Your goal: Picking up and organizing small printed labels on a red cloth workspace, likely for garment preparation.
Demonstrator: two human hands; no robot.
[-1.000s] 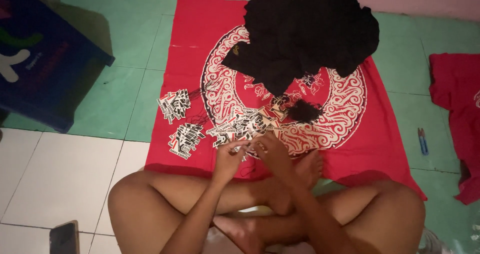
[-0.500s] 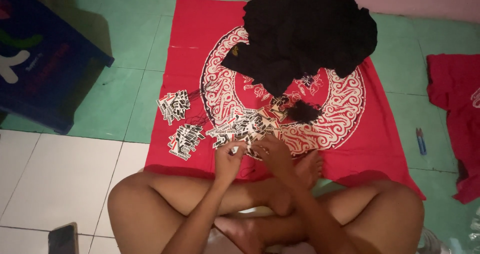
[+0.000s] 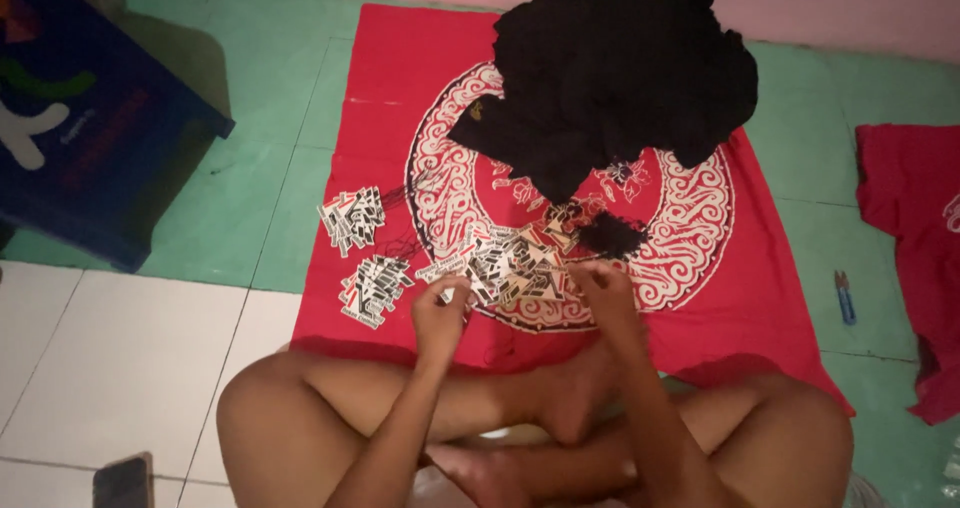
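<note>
I sit cross-legged at the near edge of a red cloth [image 3: 390,98] with a white round pattern. A loose heap of small black-and-white tags [image 3: 515,268] lies on it just beyond my hands. My left hand [image 3: 440,313] pinches one small tag at the heap's left edge. My right hand [image 3: 600,286] rests its fingers at the heap's right edge; whether it holds anything I cannot tell. Two neater tag stacks [image 3: 352,218] [image 3: 372,286] lie to the left. A big pile of black garments [image 3: 620,68] sits at the cloth's far side.
A dark blue box [image 3: 80,128] stands at the far left on the green floor. Another red garment [image 3: 915,258] lies at the right, with a small blue clipper [image 3: 845,296] beside it. A phone [image 3: 122,482] lies on white tiles near my left knee.
Both hands stay at the tag heap with only small finger movements. The camera view shifted slightly.
</note>
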